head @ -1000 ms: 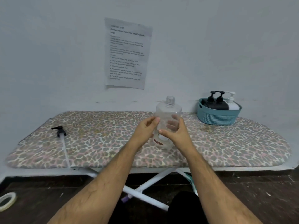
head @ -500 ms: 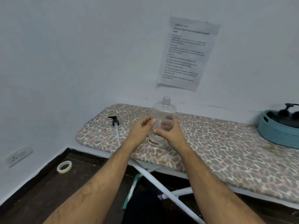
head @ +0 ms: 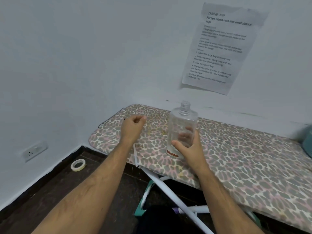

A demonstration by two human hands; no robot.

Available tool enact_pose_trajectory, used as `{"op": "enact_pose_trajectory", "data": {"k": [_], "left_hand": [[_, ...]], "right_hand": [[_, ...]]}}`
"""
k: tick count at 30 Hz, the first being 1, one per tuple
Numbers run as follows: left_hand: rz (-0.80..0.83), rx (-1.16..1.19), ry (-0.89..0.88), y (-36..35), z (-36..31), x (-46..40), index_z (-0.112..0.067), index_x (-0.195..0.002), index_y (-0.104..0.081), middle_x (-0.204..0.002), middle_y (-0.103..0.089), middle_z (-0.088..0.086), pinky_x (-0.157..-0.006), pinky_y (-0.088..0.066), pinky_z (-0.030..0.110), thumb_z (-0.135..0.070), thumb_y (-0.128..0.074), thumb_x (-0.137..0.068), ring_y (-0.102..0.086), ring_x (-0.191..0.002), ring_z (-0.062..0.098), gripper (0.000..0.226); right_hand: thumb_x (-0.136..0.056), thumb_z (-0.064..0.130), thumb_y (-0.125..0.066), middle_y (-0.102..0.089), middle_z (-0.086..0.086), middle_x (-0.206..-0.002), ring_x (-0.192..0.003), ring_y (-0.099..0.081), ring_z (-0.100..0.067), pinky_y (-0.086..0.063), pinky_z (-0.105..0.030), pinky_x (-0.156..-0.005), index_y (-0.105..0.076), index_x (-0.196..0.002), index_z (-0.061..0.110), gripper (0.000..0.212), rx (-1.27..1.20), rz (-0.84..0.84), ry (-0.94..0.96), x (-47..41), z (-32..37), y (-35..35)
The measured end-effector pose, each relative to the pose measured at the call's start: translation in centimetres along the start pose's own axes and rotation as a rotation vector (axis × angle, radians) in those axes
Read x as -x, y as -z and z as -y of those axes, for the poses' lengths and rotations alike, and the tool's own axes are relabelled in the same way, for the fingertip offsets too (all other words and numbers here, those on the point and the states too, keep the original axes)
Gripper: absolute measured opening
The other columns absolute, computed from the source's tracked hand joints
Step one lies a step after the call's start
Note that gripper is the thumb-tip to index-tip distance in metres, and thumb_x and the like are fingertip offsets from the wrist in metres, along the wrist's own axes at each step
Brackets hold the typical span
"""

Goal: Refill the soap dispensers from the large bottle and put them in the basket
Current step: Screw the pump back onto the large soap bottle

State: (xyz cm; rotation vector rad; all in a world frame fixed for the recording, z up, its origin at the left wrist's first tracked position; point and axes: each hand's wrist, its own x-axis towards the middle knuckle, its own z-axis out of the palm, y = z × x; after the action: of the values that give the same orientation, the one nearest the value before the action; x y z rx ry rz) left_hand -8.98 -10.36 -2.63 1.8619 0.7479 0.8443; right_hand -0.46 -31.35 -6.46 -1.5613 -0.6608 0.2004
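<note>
Gripping the clear bottle [head: 182, 130] upright, the right hand [head: 187, 147] wraps it; the left hand [head: 133, 125] hovers loosely curled.

The clear bottle [head: 182, 130] is a see-through plastic container with rounded shoulders and a short threaded neck, which stands open with no cap or pump on it. It looks empty, or nearly so; fingers show through its wall. A small red-brown mark sits low on its front, close to the base. It stands upright, held just above the surface or resting on it; which cannot be told.

The pump's white dip tube [head: 135, 155] lies left of the bottle, running to the near edge of the surface; its head is hidden.

The basket [head: 307, 141] is teal, seen only as a sliver far right of the bottle.
</note>
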Motion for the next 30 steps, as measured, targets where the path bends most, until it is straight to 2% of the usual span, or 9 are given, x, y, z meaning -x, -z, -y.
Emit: {"op": "enact_pose_trajectory", "data": {"k": [2,4,7,10,15,20,25,28,30], "left_hand": [[-0.1,-0.076,0.024,0.7,0.6,-1.3,-0.017,-0.111,-0.068,-0.095,-0.068,-0.008,-0.075,-0.054,0.024,-0.041,-0.063,-0.095,-0.066,-0.082,0.007,0.029],[-0.164,-0.198,0.052,1.0,1.2,-2.5,-0.018,-0.107,-0.068,-0.09,-0.064,-0.012,-0.062,-0.04,0.016,-0.04,-0.062,-0.095,-0.057,-0.071,-0.001,0.026],[-0.18,-0.401,0.154,0.9,2.2,-3.9,-0.013,-0.098,-0.068,-0.088,-0.066,-0.005,-0.064,-0.041,0.028,-0.049,-0.061,-0.092,-0.057,-0.074,0.012,0.037],[-0.112,-0.546,0.228,0.2,2.9,-4.9,-0.012,-0.085,-0.068,-0.08,-0.069,0.002,-0.057,-0.043,0.029,-0.056,-0.059,-0.09,-0.062,-0.069,0.019,0.045],[-0.063,-0.638,0.254,-0.2,3.0,-5.6,-0.01,-0.092,-0.068,-0.084,-0.069,0.006,-0.061,-0.045,0.03,-0.046,-0.063,-0.086,-0.064,-0.076,0.025,0.036],[-0.049,-0.466,0.27,-0.4,2.5,-5.6,-0.009,-0.083,-0.071,-0.071,-0.067,0.004,-0.055,-0.045,0.028,-0.042,-0.073,-0.082,-0.064,-0.069,0.022,0.033],[-0.007,-0.082,0.291,-1.5,1.2,-5.4,-0.01,-0.077,-0.074,-0.066,-0.069,0.006,-0.066,-0.057,0.038,-0.035,-0.08,-0.08,-0.066,-0.063,0.024,0.027],[0.032,0.052,0.234,-1.7,-1.0,-5.3,-0.004,-0.078,-0.076,-0.059,-0.065,0.004,-0.06,-0.05,0.033,-0.03,-0.08,-0.082,-0.06,-0.057,0.021,0.027],[0.04,0.143,0.186,-1.8,-3.0,-5.2,-0.008,-0.071,-0.075,-0.06,-0.066,0.004,-0.06,-0.05,0.031,-0.029,-0.08,-0.083,-0.059,-0.057,0.019,0.024]], "right_hand": [[-0.077,0.027,-0.084,-0.062,0.008,-0.115,-0.105,-0.065,-0.005,-0.056,-0.034,-0.09,-0.044,-0.124,0.045,0.065,-0.014,-0.011,0.001,0.0,-0.4,-0.1],[-0.076,0.028,-0.084,-0.063,0.009,-0.115,-0.106,-0.065,-0.005,-0.056,-0.036,-0.091,-0.044,-0.124,0.046,0.065,-0.024,-0.011,0.003,0.0,-0.5,-0.1],[-0.077,0.025,-0.084,-0.063,0.01,-0.114,-0.103,-0.065,-0.003,-0.057,-0.036,-0.09,-0.045,-0.122,0.048,0.064,-0.038,-0.008,0.001,0.1,-0.5,-0.1],[-0.076,0.024,-0.085,-0.064,0.01,-0.114,-0.102,-0.066,-0.001,-0.057,-0.037,-0.09,-0.045,-0.126,0.043,0.066,-0.043,-0.01,-0.002,0.3,-0.4,-0.1],[-0.075,0.025,-0.086,-0.066,0.012,-0.112,-0.102,-0.067,-0.004,-0.057,-0.039,-0.091,-0.048,-0.117,0.049,0.062,-0.045,-0.011,-0.007,0.3,-0.4,0.0],[-0.071,0.033,-0.087,-0.067,0.014,-0.113,-0.103,-0.068,-0.006,-0.058,-0.044,-0.09,-0.049,-0.114,0.053,0.061,-0.04,-0.01,-0.023,0.4,-0.4,0.0],[-0.071,0.035,-0.086,-0.067,0.012,-0.113,-0.102,-0.068,-0.007,-0.058,-0.045,-0.09,-0.048,-0.114,0.054,0.06,-0.034,-0.013,-0.034,0.5,-0.2,0.0],[-0.071,0.039,-0.085,-0.067,0.014,-0.112,-0.101,-0.068,-0.006,-0.058,-0.044,-0.089,-0.048,-0.111,0.056,0.057,-0.029,-0.02,-0.037,0.7,-0.1,0.0],[-0.072,0.04,-0.084,-0.067,0.013,-0.113,-0.101,-0.068,-0.006,-0.058,-0.043,-0.09,-0.047,-0.113,0.054,0.057,-0.023,-0.017,-0.037,0.8,-0.1,0.0]]}}
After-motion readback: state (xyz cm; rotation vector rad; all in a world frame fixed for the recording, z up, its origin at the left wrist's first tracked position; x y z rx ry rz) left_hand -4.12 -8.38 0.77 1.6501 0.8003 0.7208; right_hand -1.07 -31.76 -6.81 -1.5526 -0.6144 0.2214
